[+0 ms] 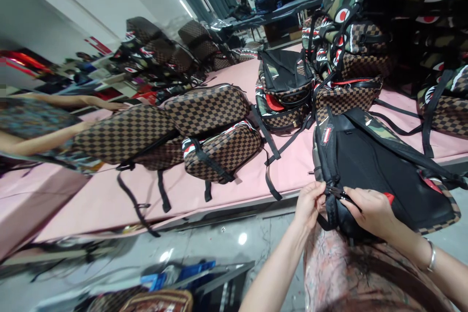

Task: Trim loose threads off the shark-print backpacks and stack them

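Note:
A black backpack (380, 170) with camouflage and brown check trim lies back panel up at the table's front edge, partly over my lap. My right hand (371, 209) is closed around small dark thread snips (341, 195), their tips pointing left at the backpack's strap. Just left of the tips, my left hand (310, 200) pinches the black strap (331, 212) near its lower end. Whatever lies exactly between the left fingertips is too small to make out. A red tag (389, 198) shows beside my right hand.
Checked backpacks (208, 107) lie along the pink table (234, 195), straps hanging over its edge. More camouflage bags (351, 14) are piled at back right. Another person's arm (47, 141) reaches to a checked bag at left. Blue and dark items (171, 275) sit on the floor below.

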Demonstrator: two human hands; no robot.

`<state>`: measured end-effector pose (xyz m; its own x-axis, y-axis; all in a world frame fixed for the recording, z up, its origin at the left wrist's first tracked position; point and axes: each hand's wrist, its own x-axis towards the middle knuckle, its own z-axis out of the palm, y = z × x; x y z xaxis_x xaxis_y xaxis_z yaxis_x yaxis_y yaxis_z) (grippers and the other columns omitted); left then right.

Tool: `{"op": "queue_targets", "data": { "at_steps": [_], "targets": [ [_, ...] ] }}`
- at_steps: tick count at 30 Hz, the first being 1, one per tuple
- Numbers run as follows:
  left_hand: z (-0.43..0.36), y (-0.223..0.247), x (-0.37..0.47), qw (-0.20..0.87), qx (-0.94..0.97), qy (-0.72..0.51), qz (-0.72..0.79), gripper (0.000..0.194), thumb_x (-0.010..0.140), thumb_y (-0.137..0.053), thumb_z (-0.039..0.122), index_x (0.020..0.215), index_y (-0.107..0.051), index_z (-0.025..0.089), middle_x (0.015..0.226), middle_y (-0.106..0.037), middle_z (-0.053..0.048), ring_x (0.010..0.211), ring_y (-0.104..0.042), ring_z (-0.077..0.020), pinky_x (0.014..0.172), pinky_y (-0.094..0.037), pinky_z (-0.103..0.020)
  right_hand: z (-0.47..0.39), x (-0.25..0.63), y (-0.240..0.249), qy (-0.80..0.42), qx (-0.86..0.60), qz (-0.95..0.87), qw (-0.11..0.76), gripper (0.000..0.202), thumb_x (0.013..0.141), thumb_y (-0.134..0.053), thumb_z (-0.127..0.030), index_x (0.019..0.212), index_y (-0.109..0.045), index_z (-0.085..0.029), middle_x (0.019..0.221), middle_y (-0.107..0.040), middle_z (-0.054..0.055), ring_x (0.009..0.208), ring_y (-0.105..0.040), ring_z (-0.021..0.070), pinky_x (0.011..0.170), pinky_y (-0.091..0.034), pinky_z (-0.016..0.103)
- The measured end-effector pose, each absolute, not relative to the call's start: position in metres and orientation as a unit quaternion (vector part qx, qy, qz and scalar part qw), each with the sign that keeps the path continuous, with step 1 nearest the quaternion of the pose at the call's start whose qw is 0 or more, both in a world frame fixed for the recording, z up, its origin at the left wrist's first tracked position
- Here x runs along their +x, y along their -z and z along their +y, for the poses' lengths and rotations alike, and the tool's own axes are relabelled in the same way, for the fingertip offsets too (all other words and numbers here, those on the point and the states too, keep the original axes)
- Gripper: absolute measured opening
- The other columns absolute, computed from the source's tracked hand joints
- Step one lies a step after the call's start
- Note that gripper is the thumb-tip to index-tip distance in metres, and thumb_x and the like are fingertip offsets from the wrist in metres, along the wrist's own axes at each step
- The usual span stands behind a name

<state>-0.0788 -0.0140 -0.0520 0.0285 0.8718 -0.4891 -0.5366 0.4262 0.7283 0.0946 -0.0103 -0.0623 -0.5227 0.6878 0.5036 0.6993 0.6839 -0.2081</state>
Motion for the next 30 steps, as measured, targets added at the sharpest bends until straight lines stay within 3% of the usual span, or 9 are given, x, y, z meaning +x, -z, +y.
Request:
{"op": "queue_targets", "data": {
  "at_steps": [8, 12, 16, 21, 27, 30],
  "targets": [
    [-0.014, 0.051, -0.078, 0.689, 0.169, -0.512, 0.484, 0.035, 0.055, -0.076, 0.037, 0.058, -0.05, 0.014, 0.035, -0.04, 0.008, 0.031, -0.029, -0.0021, 0.035, -0.021, -0.016, -0.011, 0.094, 0.059, 0.06, -0.389, -0.886, 0.246, 0.025, 0.089, -0.045, -0.026, 0.097, -0.065, -0.015, 0.059, -0.061, 0.003, 0.055, -0.055, 0.013, 0.061, -0.035, 0.027],
    [-0.014, 0.052, -0.079, 0.691, 0.166, -0.51, 0.484, 0.034, 0.055, -0.076, 0.036, 0.058, -0.05, 0.013, 0.035, -0.04, 0.008, 0.031, -0.031, -0.0026, 0.035, -0.023, -0.016, -0.009, 0.097, 0.06, -0.097, -0.409, -0.855, 0.305, 0.024, 0.09, -0.042, -0.028, 0.091, -0.063, -0.018, 0.073, -0.068, 0.005, 0.064, -0.062, 0.0143, 0.062, -0.042, 0.024],
    [-0.013, 0.053, -0.079, 0.697, 0.164, -0.504, 0.482, 0.032, 0.056, -0.075, 0.035, 0.06, -0.053, 0.013, 0.036, -0.041, 0.007, 0.031, -0.032, -0.0034, 0.035, -0.023, -0.016, -0.004, 0.094, 0.054, -0.263, -0.446, -0.786, 0.338, 0.019, 0.088, -0.043, -0.033, 0.09, -0.057, -0.02, 0.075, -0.068, 0.002, 0.064, -0.063, 0.0142, 0.059, -0.047, 0.023],
    [-0.011, 0.052, -0.079, 0.696, 0.162, -0.504, 0.485, 0.027, 0.057, -0.073, 0.031, 0.059, -0.053, 0.012, 0.037, -0.043, 0.007, 0.031, -0.033, -0.0029, 0.035, -0.023, -0.016, 0.004, 0.078, 0.05, -0.282, -0.399, -0.81, 0.325, 0.022, 0.081, -0.053, -0.027, 0.102, -0.06, -0.022, 0.092, -0.07, 0.002, 0.079, -0.065, 0.0165, 0.07, -0.049, 0.025],
    [-0.012, 0.052, -0.08, 0.696, 0.171, -0.501, 0.485, 0.026, 0.056, -0.074, 0.028, 0.059, -0.054, 0.012, 0.039, -0.044, 0.006, 0.031, -0.033, -0.0024, 0.035, -0.023, -0.017, 0.007, 0.065, 0.051, -0.264, -0.389, -0.831, 0.298, 0.02, 0.079, -0.046, -0.019, 0.077, -0.066, -0.02, 0.072, -0.068, 0.004, 0.066, -0.062, 0.0173, 0.061, -0.045, 0.026],
    [-0.013, 0.052, -0.085, 0.703, 0.19, -0.498, 0.471, 0.025, 0.056, -0.073, 0.028, 0.062, -0.054, 0.013, 0.038, -0.043, 0.007, 0.031, -0.03, -0.0024, 0.036, -0.021, -0.016, 0.002, 0.069, 0.046, -0.379, -0.405, -0.761, 0.337, 0.018, 0.08, -0.047, -0.025, 0.068, -0.058, -0.018, 0.064, -0.061, 0.002, 0.06, -0.056, 0.0146, 0.056, -0.042, 0.024]
  ]
}}
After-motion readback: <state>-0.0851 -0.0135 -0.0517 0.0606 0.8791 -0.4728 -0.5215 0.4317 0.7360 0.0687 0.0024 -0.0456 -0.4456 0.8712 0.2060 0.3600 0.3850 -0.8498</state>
